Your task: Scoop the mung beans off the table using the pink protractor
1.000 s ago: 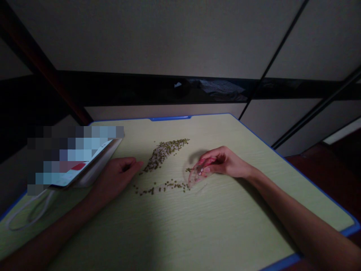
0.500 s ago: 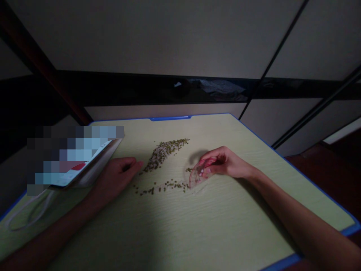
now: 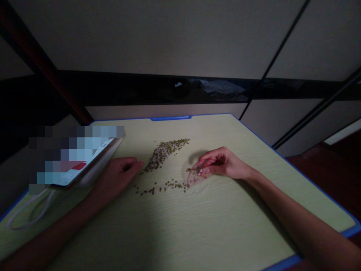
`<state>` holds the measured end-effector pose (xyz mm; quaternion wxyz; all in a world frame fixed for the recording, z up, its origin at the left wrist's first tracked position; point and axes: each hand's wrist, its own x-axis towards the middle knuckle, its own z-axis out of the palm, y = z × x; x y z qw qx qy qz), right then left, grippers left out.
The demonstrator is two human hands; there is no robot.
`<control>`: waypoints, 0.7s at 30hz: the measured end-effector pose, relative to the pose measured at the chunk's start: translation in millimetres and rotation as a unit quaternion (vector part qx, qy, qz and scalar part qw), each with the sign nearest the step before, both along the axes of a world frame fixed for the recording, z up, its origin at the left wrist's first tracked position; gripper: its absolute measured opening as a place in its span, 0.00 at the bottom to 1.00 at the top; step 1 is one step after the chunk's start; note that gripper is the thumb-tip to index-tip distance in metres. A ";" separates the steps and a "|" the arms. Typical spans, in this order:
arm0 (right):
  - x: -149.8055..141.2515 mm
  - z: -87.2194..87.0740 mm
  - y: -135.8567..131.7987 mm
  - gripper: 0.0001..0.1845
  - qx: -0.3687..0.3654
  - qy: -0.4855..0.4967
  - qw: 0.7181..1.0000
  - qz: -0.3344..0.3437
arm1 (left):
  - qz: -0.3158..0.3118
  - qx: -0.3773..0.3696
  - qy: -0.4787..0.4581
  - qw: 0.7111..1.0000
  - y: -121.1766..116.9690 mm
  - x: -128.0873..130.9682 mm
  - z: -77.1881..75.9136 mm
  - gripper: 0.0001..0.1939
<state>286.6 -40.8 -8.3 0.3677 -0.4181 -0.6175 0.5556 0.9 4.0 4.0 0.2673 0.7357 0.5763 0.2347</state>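
Note:
My right hand [image 3: 218, 163] pinches a clear, pink-tinted plastic protractor [image 3: 194, 177] between thumb and fingers. Its curved edge tilts down to the tabletop, touching or very near a few small green beans, which look like mung beans. From there a loose line of beans [image 3: 153, 191] trails to the left. Behind it lies a larger heap of beans [image 3: 162, 154], mixed with paler bits. My left hand [image 3: 121, 173] rests on the table left of the heap, fingers curled under and thumb pointing at the heap's near end. Nothing shows in it.
A phone or tablet with a lit, partly blurred screen [image 3: 63, 178] leans at the left, and a white strap loop [image 3: 26, 226] lies before it. The pale table [image 3: 197, 233] has a blue rim. Cabinet panels [image 3: 158, 37] stand close behind it.
The protractor in my right hand has tilted and shifted slightly to the left. My left hand and the bean heap look unchanged.

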 end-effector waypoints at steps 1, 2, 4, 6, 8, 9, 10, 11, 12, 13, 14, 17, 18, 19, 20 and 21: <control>0.0 -0.3 0.2 0.11 0.004 -0.004 1.000 -0.002 | 0.001 -0.002 0.000 1.000 -0.2 0.1 0.1 0.19; 0.1 -0.6 0.3 0.11 0.008 -0.008 1.000 -0.004 | 0.002 -0.005 0.000 1.000 -0.4 0.3 0.1 0.19; 0.4 -1.3 0.7 0.11 0.021 -0.015 1.000 -0.010 | 0.005 -0.011 0.001 1.000 -0.6 0.5 0.0 0.19; 0.8 -2.1 1.1 0.11 0.030 -0.016 0.999 -0.018 | 0.010 -0.010 0.003 1.000 -0.4 0.6 -0.5 0.19; 0.8 -2.5 1.5 0.11 0.029 -0.009 0.999 -0.025 | 0.007 -0.008 0.004 1.000 0.2 0.2 -1.2 0.19; 0.7 -2.5 1.6 0.10 0.025 -0.003 0.999 -0.029 | 0.005 -0.008 0.006 1.000 0.5 0.1 -1.5 0.19; 0.4 -2.4 1.7 0.10 0.021 0.002 0.999 -0.033 | 0.002 -0.007 0.006 1.000 0.8 -0.1 -1.7 0.19; -0.1 -2.2 1.7 0.10 0.019 0.006 0.999 -0.038 | 0.000 -0.006 0.006 1.000 0.8 -0.1 -1.7 0.19; -0.6 -1.9 1.7 0.10 0.017 0.008 0.999 -0.043 | 0.000 -0.004 0.007 1.000 0.7 0.0 -1.6 0.19; -1.2 -1.6 1.7 0.10 0.017 0.008 0.999 -0.049 | 0.000 -0.001 0.008 1.000 0.5 0.1 -1.4 0.19; -2.0 -1.4 1.8 0.09 0.018 0.007 0.998 -0.055 | 0.001 0.000 0.008 1.000 0.1 0.3 -1.1 0.19; -5.3 -1.6 2.2 0.10 0.026 0.003 0.997 -0.069 | 0.003 -0.005 0.006 1.000 -0.7 0.5 -0.5 0.19; -7.0 -1.8 2.5 0.10 0.029 0.003 0.997 -0.072 | 0.003 -0.005 0.006 1.000 -0.7 0.4 -0.5 0.19; -9.0 -2.2 2.9 0.10 0.031 0.005 0.997 -0.074 | 0.004 -0.005 0.006 1.000 -0.6 0.3 -0.5 0.19; -11.3 -2.6 3.3 0.10 0.031 0.009 0.997 -0.075 | 0.003 -0.003 0.008 1.000 -0.4 0.1 -0.6 0.19; -13.8 -3.1 3.8 0.10 0.030 0.014 0.997 -0.075 | 0.002 -0.003 0.009 1.000 -0.3 0.0 -0.7 0.19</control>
